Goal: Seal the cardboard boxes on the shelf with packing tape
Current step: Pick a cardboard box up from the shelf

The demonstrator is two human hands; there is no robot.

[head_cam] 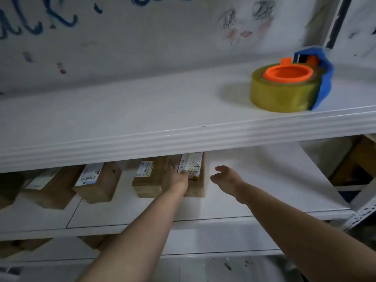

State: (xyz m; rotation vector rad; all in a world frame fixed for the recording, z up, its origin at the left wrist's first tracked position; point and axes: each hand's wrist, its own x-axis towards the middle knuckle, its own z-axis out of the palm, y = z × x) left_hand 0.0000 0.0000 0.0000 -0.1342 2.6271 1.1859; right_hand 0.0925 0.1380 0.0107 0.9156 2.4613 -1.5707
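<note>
Several taped cardboard boxes with white labels stand in a row on the middle shelf (pixel 254 180). My left hand (pixel 178 178) reaches in and touches the rightmost box (pixel 196 180), its fingers on the box's label; blur hides how they lie. My right hand (pixel 224 177) hovers just right of that box, fingers loosely spread and holding nothing. A roll of yellowish packing tape (pixel 284 92) in a blue and orange dispenser lies on the upper shelf (pixel 142 110), far right, away from both hands.
The upper shelf's thick white front edge (pixel 183 141) hangs over the boxes. More boxes sit to the left (pixel 97 184) and on the shelf below (pixel 30 245). A metal upright (pixel 364 208) and brown cartons (pixel 354 161) stand at the right. A scribbled wall is behind.
</note>
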